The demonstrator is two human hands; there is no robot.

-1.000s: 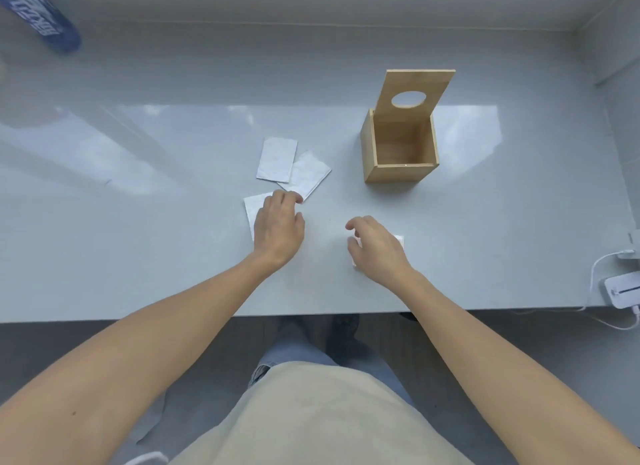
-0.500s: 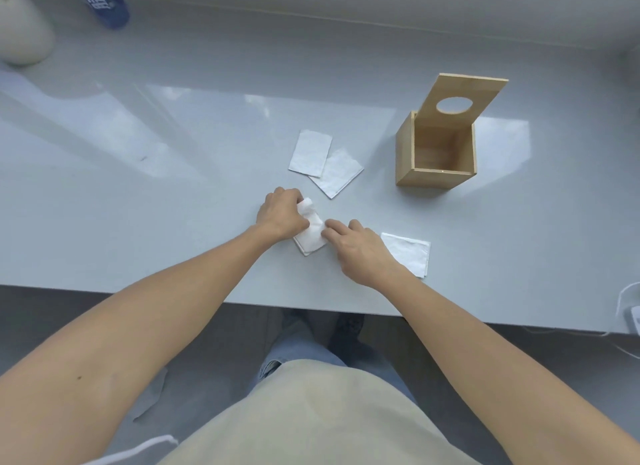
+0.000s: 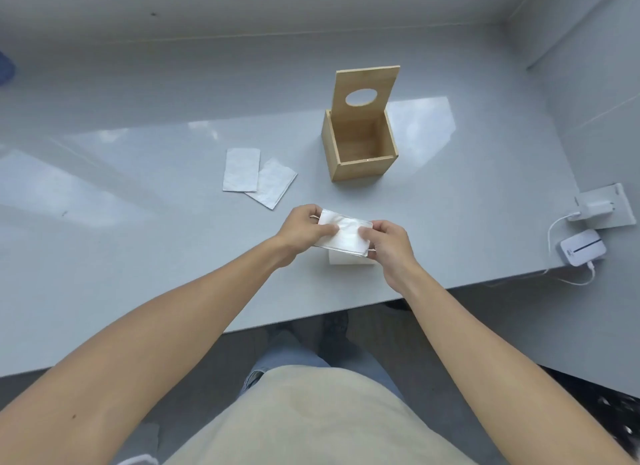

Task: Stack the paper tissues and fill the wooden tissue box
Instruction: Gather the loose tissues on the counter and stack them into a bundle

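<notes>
Two bare hands hold a folded white tissue (image 3: pixel 343 234) just above a grey table (image 3: pixel 138 257), in front of an open wooden tissue box (image 3: pixel 360 149).

Half a second ago the tissue lay on the table under the fingers; now it is lifted. The left hand (image 3: pixel 301 227) pinches its left end and the right hand (image 3: pixel 389 243) its right end, thumbs on top, fingers curled beneath. Another tissue (image 3: pixel 346 258) lies under it, nearer than the box. Two overlapping tissues (image 3: pixel 256 177) rest left of the box, whose lid (image 3: pixel 365 90) stands upright.
</notes>
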